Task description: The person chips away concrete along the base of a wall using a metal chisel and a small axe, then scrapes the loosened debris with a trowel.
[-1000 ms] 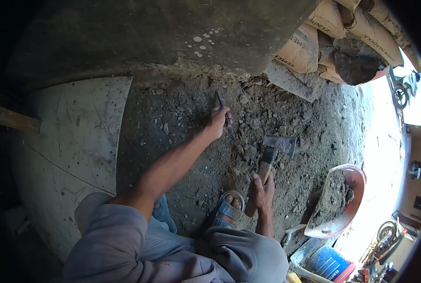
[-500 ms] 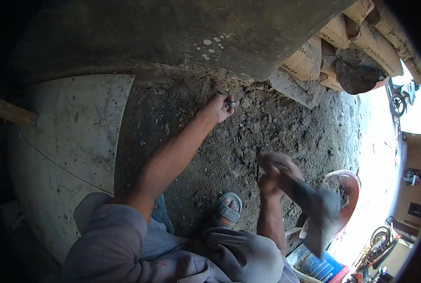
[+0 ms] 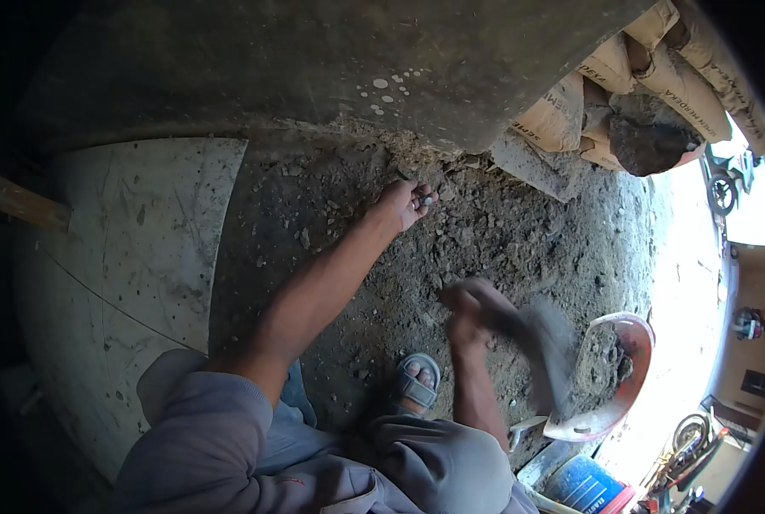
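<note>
My left hand (image 3: pixel 406 204) reaches down to the base of the dark wall (image 3: pixel 297 77), its fingers curled round a chisel (image 3: pixel 426 200). Only the chisel's round metal end shows; the rest is hidden by the hand. Lower and to the right, my right hand (image 3: pixel 468 313) grips the handle of a hammer (image 3: pixel 547 353). Both this hand and the hammer are smeared by motion, and the heavy head sits out to the right, apart from the chisel. Broken soil and rubble (image 3: pixel 485 231) lie beneath both hands.
Stacked cement bags (image 3: pixel 609 64) stand at upper right. A reddish tub with rubble (image 3: pixel 638 368) and a blue bucket (image 3: pixel 584 484) are at lower right. A pale board (image 3: pixel 143 231) lies left. My sandalled foot (image 3: pixel 418 381) stands on the dirt.
My right hand has swung left with the hammer, bringing it nearer to my left hand. My left hand stays almost in place, still around the chisel.
</note>
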The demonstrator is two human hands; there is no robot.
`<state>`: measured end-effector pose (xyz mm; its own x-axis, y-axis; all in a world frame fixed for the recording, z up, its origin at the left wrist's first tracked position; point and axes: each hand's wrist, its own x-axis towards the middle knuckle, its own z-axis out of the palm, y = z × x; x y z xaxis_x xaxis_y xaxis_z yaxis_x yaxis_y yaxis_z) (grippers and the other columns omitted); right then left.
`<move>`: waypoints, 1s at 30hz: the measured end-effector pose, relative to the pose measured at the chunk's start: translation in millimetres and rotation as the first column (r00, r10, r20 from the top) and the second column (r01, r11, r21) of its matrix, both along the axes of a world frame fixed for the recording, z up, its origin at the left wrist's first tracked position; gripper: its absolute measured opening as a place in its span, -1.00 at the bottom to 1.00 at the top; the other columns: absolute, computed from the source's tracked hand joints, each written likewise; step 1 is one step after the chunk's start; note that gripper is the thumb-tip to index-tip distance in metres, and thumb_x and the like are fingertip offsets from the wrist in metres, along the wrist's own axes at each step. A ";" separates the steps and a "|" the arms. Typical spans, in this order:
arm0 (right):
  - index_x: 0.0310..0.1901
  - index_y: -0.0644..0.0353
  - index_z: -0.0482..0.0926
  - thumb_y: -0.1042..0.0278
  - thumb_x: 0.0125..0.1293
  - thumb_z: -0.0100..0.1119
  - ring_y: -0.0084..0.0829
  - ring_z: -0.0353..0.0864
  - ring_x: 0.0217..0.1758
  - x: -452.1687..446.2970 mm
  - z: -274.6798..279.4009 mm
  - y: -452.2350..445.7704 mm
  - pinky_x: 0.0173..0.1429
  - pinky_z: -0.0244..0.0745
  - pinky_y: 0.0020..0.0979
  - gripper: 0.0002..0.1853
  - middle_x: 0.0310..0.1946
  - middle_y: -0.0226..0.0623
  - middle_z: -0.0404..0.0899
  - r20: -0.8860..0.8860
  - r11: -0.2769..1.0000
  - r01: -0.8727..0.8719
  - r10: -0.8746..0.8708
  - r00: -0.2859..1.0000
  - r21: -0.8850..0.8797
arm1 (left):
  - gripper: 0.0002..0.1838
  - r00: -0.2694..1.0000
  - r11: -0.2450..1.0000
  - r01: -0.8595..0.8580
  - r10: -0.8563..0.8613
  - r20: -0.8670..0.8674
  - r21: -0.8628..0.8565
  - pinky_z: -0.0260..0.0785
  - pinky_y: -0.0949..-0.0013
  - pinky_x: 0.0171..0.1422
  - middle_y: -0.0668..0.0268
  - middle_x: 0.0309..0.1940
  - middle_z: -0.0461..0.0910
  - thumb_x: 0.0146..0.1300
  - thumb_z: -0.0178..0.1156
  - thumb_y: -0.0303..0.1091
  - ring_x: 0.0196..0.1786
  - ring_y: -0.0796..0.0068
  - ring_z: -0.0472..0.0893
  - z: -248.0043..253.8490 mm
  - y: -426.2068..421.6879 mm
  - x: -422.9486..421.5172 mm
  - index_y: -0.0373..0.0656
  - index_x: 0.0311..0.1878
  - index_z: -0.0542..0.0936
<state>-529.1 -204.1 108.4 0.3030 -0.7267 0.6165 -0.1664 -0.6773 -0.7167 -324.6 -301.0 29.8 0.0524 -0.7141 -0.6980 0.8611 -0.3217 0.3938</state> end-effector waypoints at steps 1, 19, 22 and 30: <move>-0.22 0.21 0.45 0.16 0.31 0.08 -0.50 0.48 -0.51 -5.7 -28.5 -0.8 -0.38 0.43 -0.44 -0.74 -0.49 -0.27 0.49 -0.475 0.985 0.122 -0.167 0.864 -0.124 | -0.72 1.000 1.000 0.001 -0.001 -0.006 0.011 0.28 0.38 -0.28 0.37 -0.45 0.52 0.40 -0.17 -0.29 -0.18 0.39 0.59 2.1 0.7 -2.6 -0.11 -0.38 0.48; -0.09 0.27 0.44 0.29 0.27 0.09 -0.50 0.52 -0.45 -10.8 -6.7 4.6 -0.36 0.41 -0.37 -0.73 -0.50 -0.29 0.53 -0.313 0.590 0.257 -0.009 0.950 0.765 | -0.80 0.999 0.997 -0.046 0.047 0.016 -0.069 0.26 0.41 -0.34 0.42 -0.58 0.51 0.32 -0.06 -0.31 -0.35 0.44 0.62 -18.7 2.8 -17.7 -0.09 -0.40 0.48; -0.17 0.27 0.47 0.20 0.32 0.07 -0.58 0.45 -0.58 -20.1 83.4 3.5 -0.51 0.34 -0.51 -0.73 -0.61 -0.40 0.48 0.009 0.813 0.117 -0.149 0.989 0.570 | -0.79 1.000 0.999 -0.029 0.030 0.004 -0.042 0.32 0.39 -0.27 0.38 -0.49 0.54 0.36 -0.09 -0.30 -0.23 0.36 0.62 -14.0 -3.6 -7.7 -0.08 -0.35 0.49; -0.31 0.22 0.49 0.27 0.30 0.08 -0.48 0.47 -0.50 -6.0 -95.7 -2.0 -0.42 0.40 -0.40 -0.82 -0.53 -0.40 0.47 -0.439 0.843 0.236 0.000 0.899 0.483 | -0.78 0.999 0.999 -0.036 0.036 0.001 0.028 0.34 0.35 -0.24 0.36 -0.42 0.55 0.38 -0.11 -0.25 -0.18 0.34 0.61 -7.9 -0.8 -12.8 -0.10 -0.31 0.48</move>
